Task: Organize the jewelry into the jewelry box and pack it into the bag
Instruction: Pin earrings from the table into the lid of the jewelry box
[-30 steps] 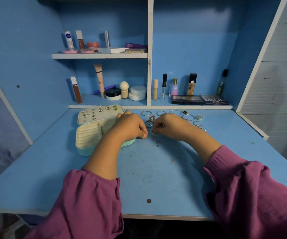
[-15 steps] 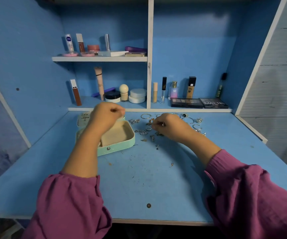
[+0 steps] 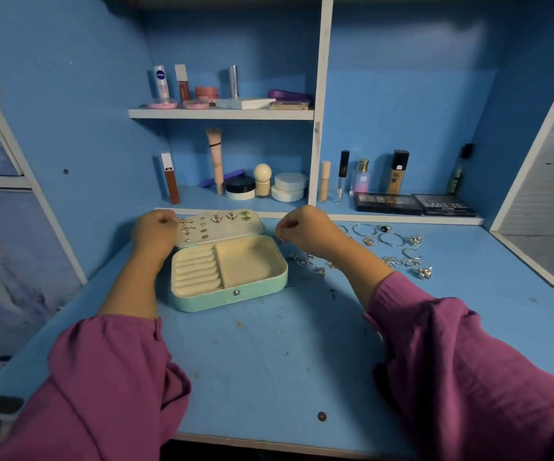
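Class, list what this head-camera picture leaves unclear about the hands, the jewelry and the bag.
- Left hand: curled fingers face away, hiding anything held.
- Right hand: fingertips pinch something too small to identify.
- Loose jewelry: some pieces hidden behind the right forearm.
- Bag: not in view.

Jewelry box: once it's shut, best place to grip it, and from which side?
Probably take the jewelry box across its two short ends, coming from above. It's flat and lies level on the desk, its lid hinges at the back, and a snap sits at the front, so the ends are free.
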Demonstrator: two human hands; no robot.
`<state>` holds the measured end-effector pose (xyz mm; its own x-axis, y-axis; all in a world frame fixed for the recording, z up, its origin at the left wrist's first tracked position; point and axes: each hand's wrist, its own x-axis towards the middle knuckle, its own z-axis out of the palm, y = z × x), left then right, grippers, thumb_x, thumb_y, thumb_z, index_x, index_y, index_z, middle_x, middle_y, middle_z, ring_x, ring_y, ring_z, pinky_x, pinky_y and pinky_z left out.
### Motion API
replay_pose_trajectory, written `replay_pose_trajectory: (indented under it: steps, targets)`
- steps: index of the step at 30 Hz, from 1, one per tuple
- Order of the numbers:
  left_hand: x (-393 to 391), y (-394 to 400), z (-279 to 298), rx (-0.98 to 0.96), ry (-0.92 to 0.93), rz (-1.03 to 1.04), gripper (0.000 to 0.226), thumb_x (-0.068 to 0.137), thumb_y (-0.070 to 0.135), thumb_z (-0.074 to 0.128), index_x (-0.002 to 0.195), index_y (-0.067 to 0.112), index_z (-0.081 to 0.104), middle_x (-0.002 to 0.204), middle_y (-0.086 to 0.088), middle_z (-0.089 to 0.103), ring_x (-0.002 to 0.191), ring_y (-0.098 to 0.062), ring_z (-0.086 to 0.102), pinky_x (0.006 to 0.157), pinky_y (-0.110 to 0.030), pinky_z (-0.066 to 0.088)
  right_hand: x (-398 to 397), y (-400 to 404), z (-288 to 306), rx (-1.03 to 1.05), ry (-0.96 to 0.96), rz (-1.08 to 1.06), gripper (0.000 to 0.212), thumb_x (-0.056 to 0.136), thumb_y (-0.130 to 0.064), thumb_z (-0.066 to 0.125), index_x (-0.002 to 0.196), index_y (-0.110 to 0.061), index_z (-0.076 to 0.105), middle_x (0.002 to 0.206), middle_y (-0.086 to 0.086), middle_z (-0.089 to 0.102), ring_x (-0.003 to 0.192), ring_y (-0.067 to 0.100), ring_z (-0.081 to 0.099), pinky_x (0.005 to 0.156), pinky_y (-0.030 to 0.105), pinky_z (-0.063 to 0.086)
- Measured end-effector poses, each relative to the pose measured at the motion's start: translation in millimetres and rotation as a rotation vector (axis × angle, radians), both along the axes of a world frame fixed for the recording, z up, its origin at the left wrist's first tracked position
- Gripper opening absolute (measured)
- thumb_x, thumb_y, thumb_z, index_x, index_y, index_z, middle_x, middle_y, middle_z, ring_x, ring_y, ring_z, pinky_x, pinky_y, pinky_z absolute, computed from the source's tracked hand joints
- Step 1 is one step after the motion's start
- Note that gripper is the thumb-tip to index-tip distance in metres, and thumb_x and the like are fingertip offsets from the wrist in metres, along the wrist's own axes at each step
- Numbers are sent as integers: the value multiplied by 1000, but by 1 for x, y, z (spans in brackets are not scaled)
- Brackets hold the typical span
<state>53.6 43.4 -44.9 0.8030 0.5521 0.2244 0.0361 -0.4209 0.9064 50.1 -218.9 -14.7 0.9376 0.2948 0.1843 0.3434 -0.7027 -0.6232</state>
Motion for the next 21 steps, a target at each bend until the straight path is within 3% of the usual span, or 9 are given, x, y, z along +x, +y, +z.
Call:
replay_pose_trajectory:
  steps: [5, 8, 11, 16, 21]
  targets:
    - [8, 7, -7, 56, 90, -3, 24, 94, 16, 48, 101, 8, 70, 109, -14, 69, 103, -34, 62, 91, -45, 50, 4, 12, -2, 34, 67, 19, 18, 90, -13, 61, 96, -4, 75, 90, 9, 71, 61, 11, 50, 50, 16, 39]
    - [9, 7, -7, 40, 101, -9, 25, 94, 17, 49, 106, 9, 70, 111, -12, 68, 103, -32, 62, 93, -45, 49, 6, 4, -2, 43, 89, 11, 16, 89, -16, 63, 96, -8, 75, 84, 2, 69, 61, 7, 50, 53, 16, 41]
    - [9, 8, -6, 16, 88, -13, 26, 94, 18, 51, 109, 9, 69, 112, -11, 68, 103, -30, 62, 94, -44, 50, 7, -7, -1, 81, 117, -10, 14, 89, -17, 64, 95, -10, 75, 70, -8, 63, 56, 4, 48, 46, 10, 37]
    - [5, 4, -1, -132, -2, -12, 22, 94, 10, 52, 108, 9, 69, 111, -8, 66, 95, -24, 61, 90, -42, 50, 6, -15, 0, 139, 157, -21, 11, 88, -14, 65, 92, -10, 75, 83, 7, 71, 57, 10, 47, 53, 19, 42]
    - [-2, 1, 4, -304, -88, -56, 24, 91, 5, 56, 113, 11, 66, 108, -6, 65, 96, -19, 58, 85, -35, 47, 4, -22, 2, 140, 158, -29, 12, 88, -10, 64, 92, -6, 75, 67, 5, 63, 49, 11, 44, 41, 13, 38]
